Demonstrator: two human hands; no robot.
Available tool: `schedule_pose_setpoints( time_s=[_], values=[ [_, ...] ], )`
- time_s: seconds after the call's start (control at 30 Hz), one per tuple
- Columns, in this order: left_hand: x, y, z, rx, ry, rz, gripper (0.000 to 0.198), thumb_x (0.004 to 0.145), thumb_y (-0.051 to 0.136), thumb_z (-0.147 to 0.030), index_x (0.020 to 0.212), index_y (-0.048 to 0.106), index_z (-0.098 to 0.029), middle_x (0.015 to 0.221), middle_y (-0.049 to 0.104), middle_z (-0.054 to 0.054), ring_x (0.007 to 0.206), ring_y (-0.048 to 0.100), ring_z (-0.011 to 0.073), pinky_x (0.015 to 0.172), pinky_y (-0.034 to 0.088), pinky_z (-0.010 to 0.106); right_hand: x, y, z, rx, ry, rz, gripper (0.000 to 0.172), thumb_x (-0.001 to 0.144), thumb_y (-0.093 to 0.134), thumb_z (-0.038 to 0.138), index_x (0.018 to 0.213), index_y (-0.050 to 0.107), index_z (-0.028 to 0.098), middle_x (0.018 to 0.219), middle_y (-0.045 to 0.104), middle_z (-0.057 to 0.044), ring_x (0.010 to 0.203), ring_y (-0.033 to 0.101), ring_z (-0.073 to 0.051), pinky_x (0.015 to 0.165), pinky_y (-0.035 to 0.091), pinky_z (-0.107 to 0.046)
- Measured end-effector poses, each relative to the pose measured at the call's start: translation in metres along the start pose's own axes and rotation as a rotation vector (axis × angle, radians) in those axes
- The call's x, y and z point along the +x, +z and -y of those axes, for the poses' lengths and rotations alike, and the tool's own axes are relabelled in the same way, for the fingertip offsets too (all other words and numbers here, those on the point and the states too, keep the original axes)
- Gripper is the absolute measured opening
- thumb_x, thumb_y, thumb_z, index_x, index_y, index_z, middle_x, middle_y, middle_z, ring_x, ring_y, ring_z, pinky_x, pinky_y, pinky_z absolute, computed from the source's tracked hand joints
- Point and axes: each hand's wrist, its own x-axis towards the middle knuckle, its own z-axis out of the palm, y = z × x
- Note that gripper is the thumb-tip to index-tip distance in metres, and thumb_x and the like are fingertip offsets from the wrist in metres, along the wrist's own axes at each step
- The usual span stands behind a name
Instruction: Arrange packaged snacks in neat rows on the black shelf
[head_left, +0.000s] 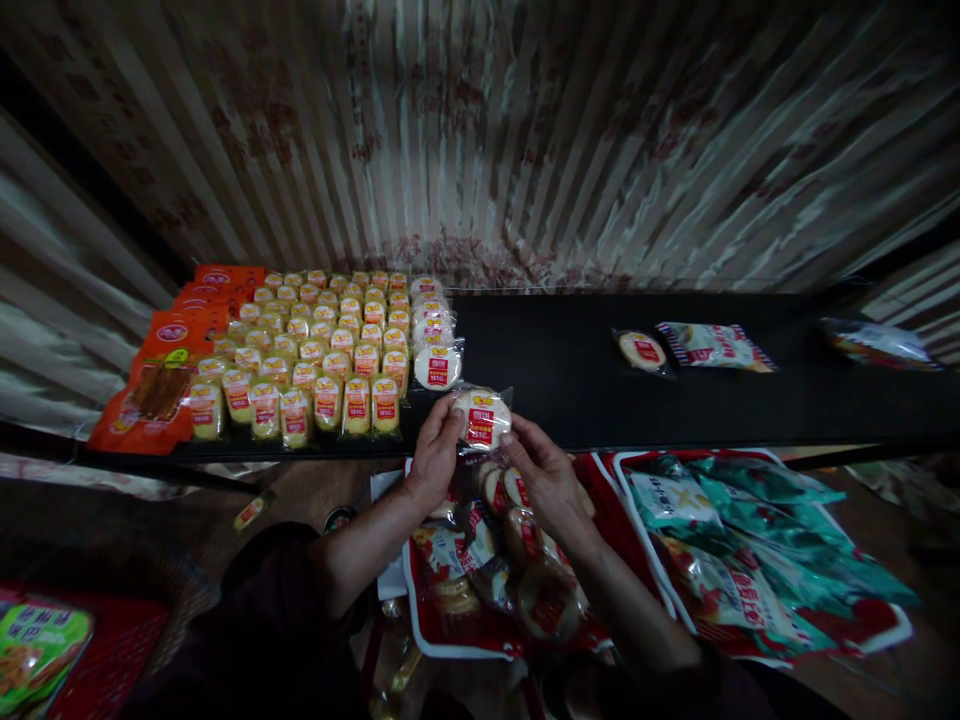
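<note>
A round white packaged cracker (482, 418) with a red label is held between both hands over the front edge of the black shelf (540, 400). My left hand (435, 455) pinches its left side with the thumb on top. On its lower right side, my right hand (547, 480) grips the wrapper. Just behind it, a column of similar round packs (437, 366) lies on the shelf. Rows of small yellow packaged cakes (327, 400) stand left of that column. Under my hands is a red basket (461, 640) with a white rim, holding more round packs.
Orange bags (161, 370) lie at the shelf's left end. Toward the right lie a single round pack (643, 350), a white-and-red bag (716, 346) and another bag (881, 343). A second basket (892, 635) holds teal bags. A green bag (41, 640) is at lower left.
</note>
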Motion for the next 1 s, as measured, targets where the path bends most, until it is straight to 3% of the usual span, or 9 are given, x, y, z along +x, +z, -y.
schedule_pose_setpoints(
  time_s=[0.23, 0.43, 0.73, 1.0],
  values=[
    [0.000, -0.010, -0.013, 0.190, 0.097, -0.037, 0.048, 0.084, 0.055, -0.027, 0.129, 0.041, -0.017, 0.098, 0.066, 0.005, 0.087, 0.063, 0.0159, 0.080, 0.050, 0.028, 0.010, 0.014, -0.001, 0.027, 0.029, -0.077, 0.046, 0.075, 0.065, 0.050, 0.110, 0.062, 0.022, 0.099, 0.071, -0.005, 0.081, 0.066, -0.021, 0.074, 0.055, -0.035],
    [0.002, -0.010, -0.013, 0.159, 0.141, -0.085, 0.051, 0.083, 0.056, -0.024, 0.128, 0.034, -0.017, 0.107, 0.065, 0.009, 0.092, 0.065, 0.0170, 0.082, 0.051, 0.030, 0.011, 0.028, 0.007, 0.047, -0.067, -0.141, 0.039, 0.074, 0.068, 0.048, 0.102, 0.064, 0.021, 0.101, 0.071, -0.005, 0.094, 0.065, -0.022, 0.087, 0.052, -0.038],
    [0.005, -0.009, -0.012, 0.117, 0.142, -0.111, 0.054, 0.081, 0.059, -0.020, 0.128, 0.034, -0.018, 0.113, 0.064, 0.011, 0.100, 0.064, 0.0180, 0.089, 0.050, 0.034, 0.003, 0.049, 0.014, 0.119, -0.196, -0.154, 0.038, 0.079, 0.066, 0.040, 0.111, 0.057, 0.022, 0.111, 0.068, -0.006, 0.101, 0.064, -0.022, 0.092, 0.051, -0.040],
    [0.004, -0.007, -0.014, 0.167, 0.175, -0.179, 0.048, 0.074, 0.064, -0.017, 0.117, 0.044, -0.019, 0.113, 0.059, 0.008, 0.090, 0.063, 0.0143, 0.083, 0.051, 0.031, -0.002, 0.054, 0.011, -0.048, -0.307, -0.182, 0.037, 0.084, 0.060, 0.037, 0.116, 0.054, 0.020, 0.116, 0.065, -0.010, 0.104, 0.063, -0.022, 0.093, 0.051, -0.040]
  ],
)
